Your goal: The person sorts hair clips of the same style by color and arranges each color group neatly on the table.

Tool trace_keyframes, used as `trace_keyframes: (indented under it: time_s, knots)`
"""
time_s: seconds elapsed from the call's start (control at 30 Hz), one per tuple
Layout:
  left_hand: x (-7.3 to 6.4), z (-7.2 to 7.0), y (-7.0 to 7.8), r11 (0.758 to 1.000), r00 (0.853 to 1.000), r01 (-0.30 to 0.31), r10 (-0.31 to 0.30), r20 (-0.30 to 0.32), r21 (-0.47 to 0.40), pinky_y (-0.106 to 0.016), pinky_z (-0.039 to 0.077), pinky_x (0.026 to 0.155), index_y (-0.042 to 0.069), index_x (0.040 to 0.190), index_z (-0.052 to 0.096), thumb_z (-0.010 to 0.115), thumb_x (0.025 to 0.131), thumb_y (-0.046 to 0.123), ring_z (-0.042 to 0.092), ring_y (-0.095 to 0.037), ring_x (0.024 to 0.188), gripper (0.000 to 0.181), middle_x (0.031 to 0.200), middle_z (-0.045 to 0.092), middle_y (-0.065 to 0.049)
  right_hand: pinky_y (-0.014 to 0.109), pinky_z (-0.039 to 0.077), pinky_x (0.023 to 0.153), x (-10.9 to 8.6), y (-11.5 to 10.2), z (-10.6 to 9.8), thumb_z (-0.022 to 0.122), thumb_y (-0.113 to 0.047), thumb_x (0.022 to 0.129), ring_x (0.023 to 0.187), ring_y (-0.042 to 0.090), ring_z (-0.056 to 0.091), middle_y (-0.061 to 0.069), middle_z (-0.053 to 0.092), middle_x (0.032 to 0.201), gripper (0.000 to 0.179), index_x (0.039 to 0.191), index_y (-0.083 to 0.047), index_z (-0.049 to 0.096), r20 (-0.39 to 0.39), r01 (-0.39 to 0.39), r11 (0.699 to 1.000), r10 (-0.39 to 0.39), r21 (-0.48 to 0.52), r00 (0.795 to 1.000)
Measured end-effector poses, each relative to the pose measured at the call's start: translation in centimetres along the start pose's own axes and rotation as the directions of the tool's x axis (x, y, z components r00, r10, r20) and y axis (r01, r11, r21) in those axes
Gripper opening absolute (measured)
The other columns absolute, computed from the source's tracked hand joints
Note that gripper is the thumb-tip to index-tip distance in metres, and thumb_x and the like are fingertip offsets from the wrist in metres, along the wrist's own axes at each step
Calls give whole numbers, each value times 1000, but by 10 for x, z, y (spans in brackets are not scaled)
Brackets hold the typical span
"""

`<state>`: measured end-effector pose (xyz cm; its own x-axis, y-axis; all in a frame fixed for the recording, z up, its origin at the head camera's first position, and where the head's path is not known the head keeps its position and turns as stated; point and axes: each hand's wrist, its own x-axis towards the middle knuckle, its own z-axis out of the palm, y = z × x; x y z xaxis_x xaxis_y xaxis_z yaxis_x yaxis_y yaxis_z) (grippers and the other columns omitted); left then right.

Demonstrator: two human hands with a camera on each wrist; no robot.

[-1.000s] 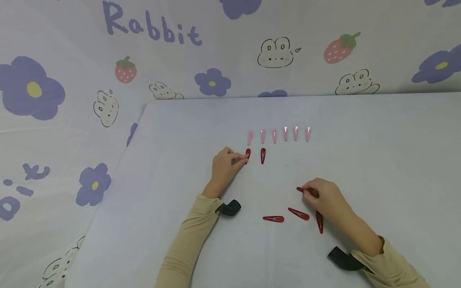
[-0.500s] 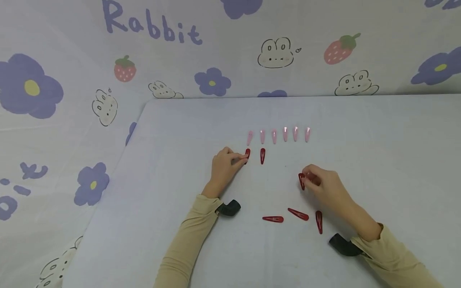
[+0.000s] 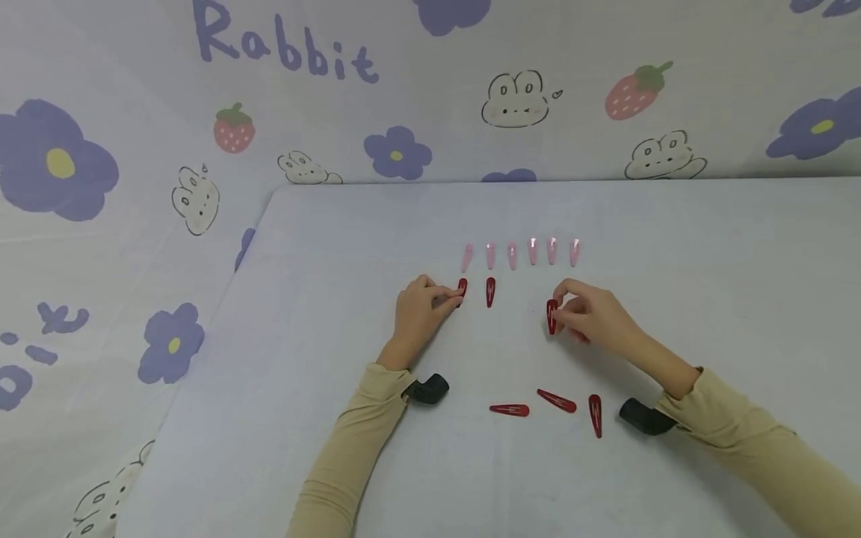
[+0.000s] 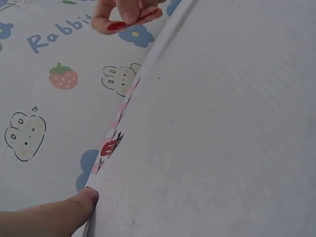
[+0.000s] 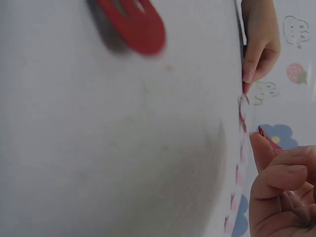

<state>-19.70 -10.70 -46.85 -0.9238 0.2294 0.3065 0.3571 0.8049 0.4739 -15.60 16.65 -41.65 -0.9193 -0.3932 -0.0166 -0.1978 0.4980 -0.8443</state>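
Note:
Between thumb and fingertip, my left hand (image 3: 420,315) pinches a red snap hair clip (image 3: 462,286) at the left end of the lower row. A second red hair clip (image 3: 490,292) lies just right of it. Farther right, my right hand (image 3: 595,317) holds another red hair clip (image 3: 551,317) by its side, its narrow end pointing toward me. That held clip (image 5: 273,143) is mostly behind the fingers in the right wrist view. Above the red clips runs a row of several pink hair clips (image 3: 513,255), lined up side by side.
Nearer me on the white table (image 3: 303,284) lie three loose red hair clips: one sideways (image 3: 510,410), one slanted (image 3: 557,400) and one lengthwise (image 3: 596,415). A patterned cloth (image 3: 430,97) hangs behind the table. Black wrist devices (image 3: 427,389) stick out from both sleeves.
My right hand has lifted its red clip away from the loose ones and carried it up the table, turning it from sideways to lengthwise. My left hand has stayed in place.

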Motion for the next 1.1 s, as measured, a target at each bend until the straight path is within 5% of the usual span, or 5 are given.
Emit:
trace_keyframes:
  time_s: [0.27, 0.5, 0.87, 1.1]
  knots:
    - [-1, 0, 0, 1000, 1000, -22, 22, -12, -10, -29, 31, 53, 12, 85, 74, 72, 75, 29, 41, -15, 58, 20, 68, 45, 0, 25, 36, 44, 32, -4, 8, 55, 1, 85, 43, 13, 42, 8, 55, 61, 7, 90, -3, 52, -20, 34, 996, -36, -80, 999]
    - [-1, 0, 0, 1000, 1000, -25, 25, -8, -16, -30, 32, 54, 13, 85, 74, 71, 76, 30, 42, -16, 60, 20, 70, 46, 0, 26, 38, 46, 52, -5, 18, 56, -1, 86, 45, 15, 43, 11, 60, 67, 5, 89, -2, 52, -18, -24, 998, 23, -63, 1000]
    - [0, -3, 1, 1000, 1000, -12, 12, -3, 2, -31, 33, 56, 12, 84, 74, 71, 76, 30, 45, -17, 61, 20, 70, 47, -1, 31, 43, 56, 61, -4, 26, 57, 1, 84, 63, 22, 53, 13, 62, 75, 5, 86, -1, 52, -46, 2, 986, -10, -166, 999]
    - [-1, -3, 2, 1000, 1000, -3, 3, 13, -12, -31, 33, 57, 12, 85, 74, 71, 76, 30, 44, -17, 62, 20, 71, 47, -1, 31, 37, 61, 62, -3, 18, 63, -3, 82, 70, 24, 46, 11, 53, 75, 10, 85, 2, 55, -42, -78, 987, 73, -139, 996]
